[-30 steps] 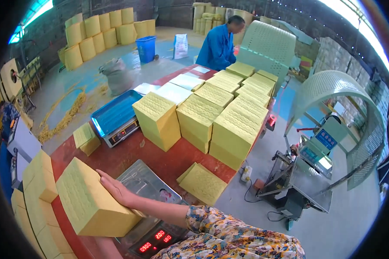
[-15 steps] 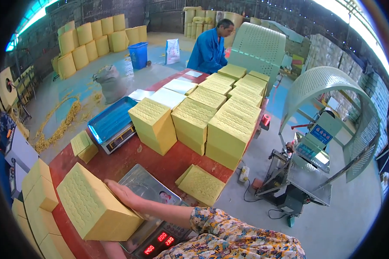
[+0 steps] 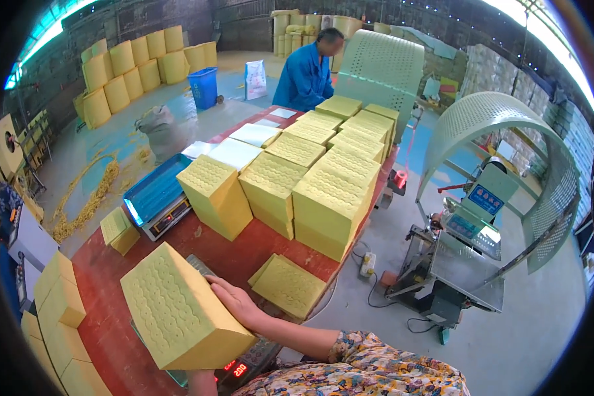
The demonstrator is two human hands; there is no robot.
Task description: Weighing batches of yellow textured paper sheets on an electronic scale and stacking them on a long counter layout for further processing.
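Yellow stack (image 3: 185, 313): one, held by right hand (image 3: 239, 305); left hand (image 3: 202, 383) below, grip unclear.

Factory workshop, embossed yellow blocks (image 3: 333, 208) in rows on a red counter (image 3: 264, 249), blue-trayed weighing scale (image 3: 155, 188) at left, metal machine (image 3: 468, 247) with curved perforated guard (image 3: 492, 109) at right, large yellow rolls (image 3: 121, 58) stacked far left, worker in blue (image 3: 303, 76) at far end, yellow scraps (image 3: 89, 198) on floor (image 3: 455, 353)

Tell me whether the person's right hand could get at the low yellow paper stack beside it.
Probably yes: the low stack lies close by with nothing visible between, though the right hand is against the big block and would need to leave it.
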